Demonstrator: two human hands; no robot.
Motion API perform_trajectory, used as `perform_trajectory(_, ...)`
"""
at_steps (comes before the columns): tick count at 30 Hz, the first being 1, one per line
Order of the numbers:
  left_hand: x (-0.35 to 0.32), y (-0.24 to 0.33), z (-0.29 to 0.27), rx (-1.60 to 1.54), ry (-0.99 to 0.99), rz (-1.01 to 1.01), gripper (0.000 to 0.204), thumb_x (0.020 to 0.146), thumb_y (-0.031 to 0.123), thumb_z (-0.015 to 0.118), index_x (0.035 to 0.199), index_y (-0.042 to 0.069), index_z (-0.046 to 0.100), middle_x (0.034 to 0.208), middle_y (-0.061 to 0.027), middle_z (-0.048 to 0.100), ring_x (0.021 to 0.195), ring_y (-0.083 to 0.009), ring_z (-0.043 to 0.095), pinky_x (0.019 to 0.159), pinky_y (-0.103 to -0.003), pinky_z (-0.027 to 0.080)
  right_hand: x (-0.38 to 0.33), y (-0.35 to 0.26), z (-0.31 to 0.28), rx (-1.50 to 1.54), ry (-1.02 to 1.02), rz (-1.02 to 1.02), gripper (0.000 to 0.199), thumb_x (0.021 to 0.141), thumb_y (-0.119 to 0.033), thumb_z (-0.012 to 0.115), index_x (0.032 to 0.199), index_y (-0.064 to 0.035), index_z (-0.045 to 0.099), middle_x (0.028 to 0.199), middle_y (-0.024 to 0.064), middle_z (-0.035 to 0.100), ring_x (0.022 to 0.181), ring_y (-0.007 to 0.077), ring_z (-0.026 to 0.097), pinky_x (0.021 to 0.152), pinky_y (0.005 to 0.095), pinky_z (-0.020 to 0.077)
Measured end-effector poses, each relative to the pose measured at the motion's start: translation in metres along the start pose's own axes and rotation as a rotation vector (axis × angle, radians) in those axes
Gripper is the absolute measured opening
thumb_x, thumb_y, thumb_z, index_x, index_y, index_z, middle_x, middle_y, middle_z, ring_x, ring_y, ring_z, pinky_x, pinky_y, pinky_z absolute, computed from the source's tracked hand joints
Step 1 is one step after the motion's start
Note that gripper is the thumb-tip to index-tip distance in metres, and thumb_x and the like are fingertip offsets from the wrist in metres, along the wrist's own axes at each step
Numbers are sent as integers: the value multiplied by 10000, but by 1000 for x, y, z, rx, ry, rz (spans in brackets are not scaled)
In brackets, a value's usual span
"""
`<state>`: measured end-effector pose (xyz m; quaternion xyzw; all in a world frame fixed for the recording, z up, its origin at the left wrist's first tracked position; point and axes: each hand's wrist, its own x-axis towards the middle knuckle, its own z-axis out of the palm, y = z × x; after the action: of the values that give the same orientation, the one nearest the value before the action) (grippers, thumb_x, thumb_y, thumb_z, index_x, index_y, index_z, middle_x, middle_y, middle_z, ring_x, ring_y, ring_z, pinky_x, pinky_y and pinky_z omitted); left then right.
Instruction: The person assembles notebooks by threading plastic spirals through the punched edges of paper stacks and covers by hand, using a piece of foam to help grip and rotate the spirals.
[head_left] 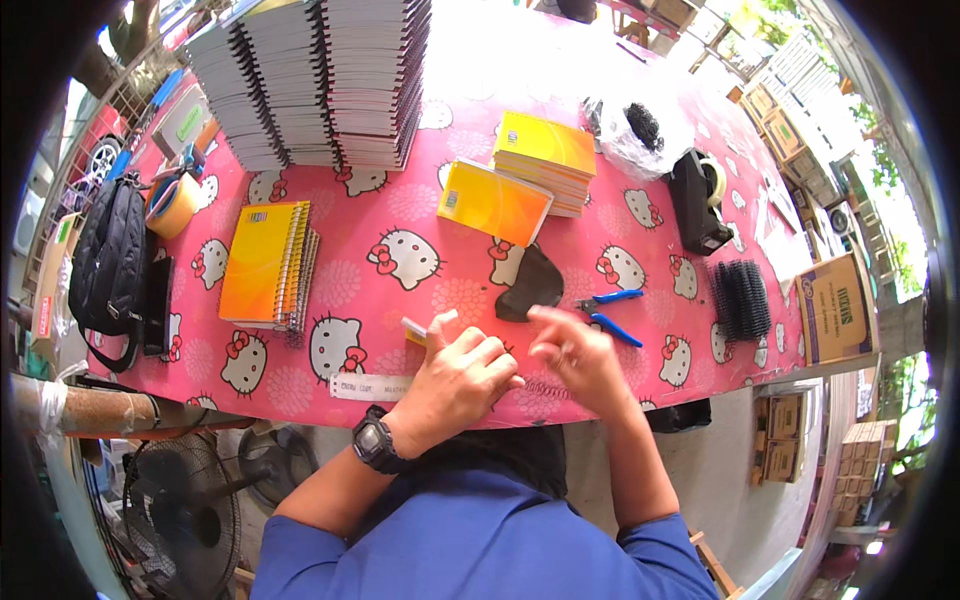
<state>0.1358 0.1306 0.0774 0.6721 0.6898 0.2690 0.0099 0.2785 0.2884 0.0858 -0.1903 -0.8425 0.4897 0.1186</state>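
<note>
My left hand [468,368] is closed around a notebook [413,334], of which only a small yellow and white corner shows past the thumb. To its right a thin dark spiral coil [547,390] sticks out along the table's near edge. My right hand [583,360] hovers over that coil, slightly blurred, with thumb and forefinger apart and nothing visible between them. A white ruler [365,387] lies left of my left hand. Beyond my hands are a dark, flat, curved piece [530,284] and blue-handled cutting pliers [613,316], their jaws pointing left.
Tall stacks of spiral-bound books [310,90] stand far left, above bound yellow notebooks [268,265]. Loose yellow notebooks [545,155] are piled farther back. At right are a tape dispenser [697,205], black coils [740,300] and a cardboard box [838,310]; a black bag [108,260] sits left.
</note>
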Motion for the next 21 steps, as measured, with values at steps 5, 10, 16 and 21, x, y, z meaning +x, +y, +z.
perform_trajectory(5,1,-3,-4,-70,85,27,203,800,321,650,943,190,593,918,53,606,929,-142,579,1048,-561,145,48,26,-16,-408,90,-84,715,639,-334,807,1261,-141,513,1419,234,332,1281,418,335,1034,472,334)
perform_trajectory(10,-2,-9,0,-86,73,35,193,828,314,626,945,168,577,876,34,570,933,-150,577,1057,-619,119,57,27,-9,-598,5,-139,645,633,-355,795,1199,-137,575,1380,228,384,1210,391,395,1024,467,340)
perform_trajectory(16,-4,-18,2,-87,127,73,270,773,392,677,904,169,596,836,44,590,933,-155,577,1068,-625,69,27,28,-22,60,-38,-46,528,744,-520,661,1000,-60,692,1028,168,632,989,275,553,906,376,393)
perform_trajectory(21,-7,-36,-3,-163,166,-55,358,615,328,813,877,187,612,818,65,615,907,-141,588,1094,-571,62,-10,7,-8,512,-194,-181,629,754,-608,592,964,-25,701,1088,187,627,1028,279,559,920,377,394)
